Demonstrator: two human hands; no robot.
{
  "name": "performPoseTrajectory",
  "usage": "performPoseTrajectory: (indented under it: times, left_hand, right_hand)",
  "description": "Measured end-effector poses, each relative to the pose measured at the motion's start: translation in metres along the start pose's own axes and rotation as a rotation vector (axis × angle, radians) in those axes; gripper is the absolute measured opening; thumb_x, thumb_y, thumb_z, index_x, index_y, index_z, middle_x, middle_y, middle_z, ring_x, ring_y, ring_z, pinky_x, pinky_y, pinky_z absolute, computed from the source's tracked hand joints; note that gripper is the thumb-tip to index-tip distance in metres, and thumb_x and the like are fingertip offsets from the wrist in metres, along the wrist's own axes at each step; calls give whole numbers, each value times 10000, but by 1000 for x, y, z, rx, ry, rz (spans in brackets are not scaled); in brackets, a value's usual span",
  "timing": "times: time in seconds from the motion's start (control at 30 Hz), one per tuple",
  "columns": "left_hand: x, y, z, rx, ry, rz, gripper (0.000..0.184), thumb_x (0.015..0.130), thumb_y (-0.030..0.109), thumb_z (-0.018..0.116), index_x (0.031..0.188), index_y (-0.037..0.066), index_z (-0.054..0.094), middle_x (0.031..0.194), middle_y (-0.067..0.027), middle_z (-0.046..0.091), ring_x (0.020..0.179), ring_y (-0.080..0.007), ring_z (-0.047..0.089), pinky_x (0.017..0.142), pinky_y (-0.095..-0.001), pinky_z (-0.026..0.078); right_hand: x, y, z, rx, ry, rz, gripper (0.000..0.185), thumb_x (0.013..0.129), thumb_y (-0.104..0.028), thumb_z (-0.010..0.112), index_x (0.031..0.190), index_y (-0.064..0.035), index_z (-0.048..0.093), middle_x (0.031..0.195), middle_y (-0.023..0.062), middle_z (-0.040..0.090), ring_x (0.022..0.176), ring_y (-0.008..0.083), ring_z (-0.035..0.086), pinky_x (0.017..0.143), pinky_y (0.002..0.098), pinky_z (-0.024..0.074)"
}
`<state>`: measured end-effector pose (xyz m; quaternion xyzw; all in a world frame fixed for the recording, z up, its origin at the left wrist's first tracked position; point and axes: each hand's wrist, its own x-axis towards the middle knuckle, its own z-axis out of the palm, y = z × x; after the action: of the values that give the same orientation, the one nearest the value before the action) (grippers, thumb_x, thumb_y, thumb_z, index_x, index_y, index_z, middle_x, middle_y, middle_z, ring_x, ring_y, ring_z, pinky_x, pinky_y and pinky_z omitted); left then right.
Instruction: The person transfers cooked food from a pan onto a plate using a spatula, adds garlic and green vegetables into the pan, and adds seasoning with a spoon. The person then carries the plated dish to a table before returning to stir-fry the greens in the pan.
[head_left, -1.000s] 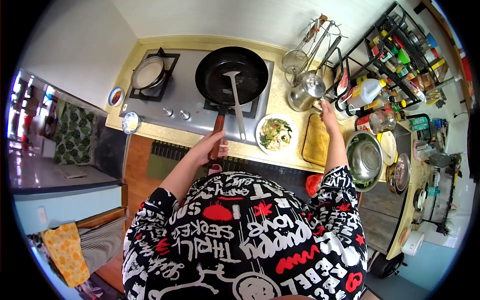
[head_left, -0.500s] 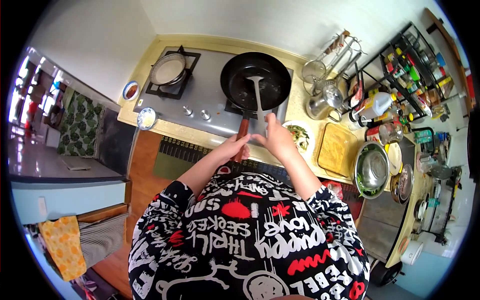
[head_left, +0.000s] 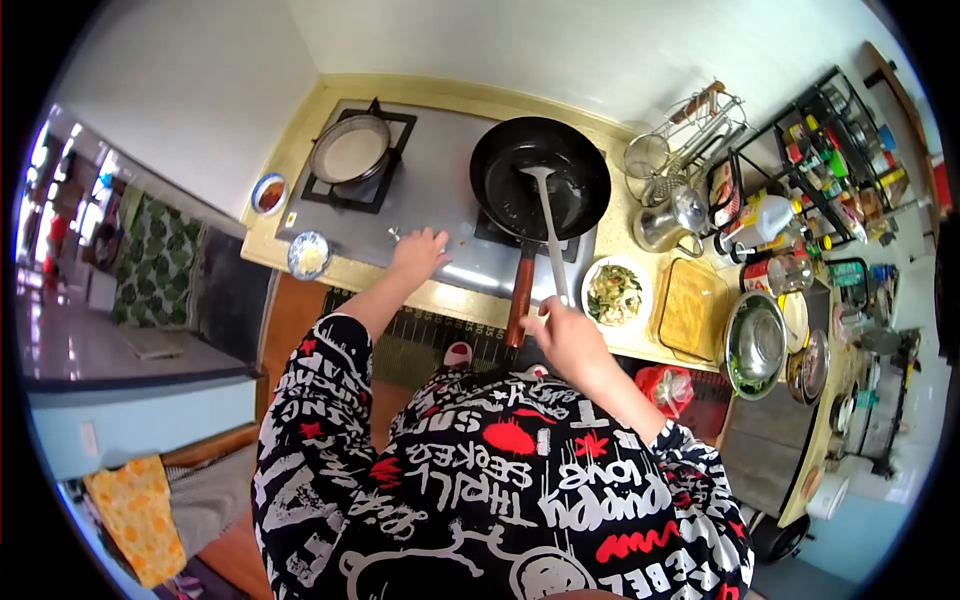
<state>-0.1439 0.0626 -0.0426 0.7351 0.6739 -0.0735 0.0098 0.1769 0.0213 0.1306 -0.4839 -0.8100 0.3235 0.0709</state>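
My left hand point(head_left: 421, 252) is at the front of the gas stove point(head_left: 440, 150), its fingers bent over a control knob that they hide. Left of it, the other stove knob point(head_left: 394, 234) shows. My right hand point(head_left: 567, 335) is closed round the handle end of a metal spatula point(head_left: 548, 215). The spatula's blade rests inside a black frying pan point(head_left: 500, 205), which has a wet, shiny bottom. The pan sits on the right burner, and its wooden handle point(head_left: 522, 295) points toward me, beside my right hand.
On the left burner stands a pan with pale contents point(head_left: 352, 150). Two small bowls, one with red contents point(head_left: 268, 195) and one with white point(head_left: 309, 256), sit at the left. To the right are a plate of cooked food point(head_left: 617, 293), a yellowish tray point(head_left: 693, 310) and a steel bowl point(head_left: 755, 335).
My left hand has left the pan handle and moved left to the stove knobs. My right hand keeps the spatula, now farther down its handle. The view has shifted slightly.
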Motion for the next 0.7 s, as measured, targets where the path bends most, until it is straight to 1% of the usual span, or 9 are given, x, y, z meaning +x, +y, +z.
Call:
performPoseTrajectory:
  times: [0.1, 0.13, 0.17, 0.23, 0.27, 0.3, 0.4, 0.57, 0.7]
  left_hand:
    - [13, -8, 4, 23, 0, 105, 404, 934, 446, 579, 1097, 85, 497, 944, -122, 629, 842, -295, 654, 679, -390, 546]
    - [14, -9, 3, 26, -15, 122, 393, 939, 440, 575, 1080, 83, 496, 928, -124, 630, 824, -296, 657, 673, -389, 546]
    - [13, -9, 6, 28, -35, 138, 382, 943, 435, 570, 1063, 81, 494, 913, -127, 631, 807, -296, 661, 666, -388, 546]
    - [14, -13, 24, 32, 58, 180, 368, 953, 430, 555, 1047, 80, 491, 895, -125, 634, 782, -290, 667, 644, -381, 545]
    - [14, -17, 34, 38, 105, 204, 362, 958, 427, 548, 1039, 79, 489, 886, -124, 636, 770, -287, 670, 633, -377, 545]
    - [13, -16, 35, 57, 93, 167, 361, 964, 431, 537, 1031, 81, 488, 878, -123, 635, 757, -280, 673, 617, -371, 543]
    - [15, -2, 34, 112, 88, 61, 358, 982, 443, 505, 1016, 87, 485, 854, -118, 636, 708, -258, 679, 572, -350, 538]
    - [13, 10, 46, 148, 93, -91, 359, 1007, 457, 458, 1022, 99, 483, 813, -104, 642, 636, -230, 686, 512, -317, 537]
    - [14, 7, 52, 106, 93, -78, 360, 1005, 459, 460, 1040, 102, 486, 827, -103, 654, 655, -220, 695, 515, -321, 545]
  right_hand:
    - [5, 25, 47, 56, -176, 118, 648, 979, -476, 538, 1321, 45, 364, 1026, 305, 659, 969, 441, 658, 812, 458, 541]
    - [13, 43, 73, 340, -170, 146, 687, 975, -482, 549, 1360, 49, 344, 1069, 272, 660, 997, 386, 661, 837, 418, 540]
    - [22, 51, 93, 870, -241, 344, 544, 968, -380, 568, 1342, -32, 383, 1032, 195, 663, 939, 299, 664, 796, 396, 552]
    - [33, 23, 89, 1739, -207, 674, 373, 928, -217, 554, 1255, -90, 427, 920, 103, 624, 757, 197, 616, 672, 349, 531]
    - [37, 27, 99, 1765, -190, 596, 285, 873, -95, 509, 1148, -104, 435, 809, 51, 544, 611, 145, 524, 544, 306, 452]
    - [38, 8, 95, 1671, -55, 593, 232, 883, -81, 492, 1105, -103, 430, 745, 15, 476, 515, 104, 420, 449, 266, 350]
    - [43, 0, 83, 1406, 42, 562, 225, 903, -85, 499, 1112, -103, 420, 711, -5, 448, 472, 65, 363, 378, 230, 266]
    - [36, 9, 54, 1454, 50, 437, 296, 884, -60, 496, 1170, -76, 422, 677, -10, 422, 441, 53, 344, 346, 226, 266]
    - [29, -8, 17, 1421, 132, 360, 302, 865, -52, 495, 1158, -48, 421, 681, -7, 434, 432, 54, 347, 342, 222, 276]
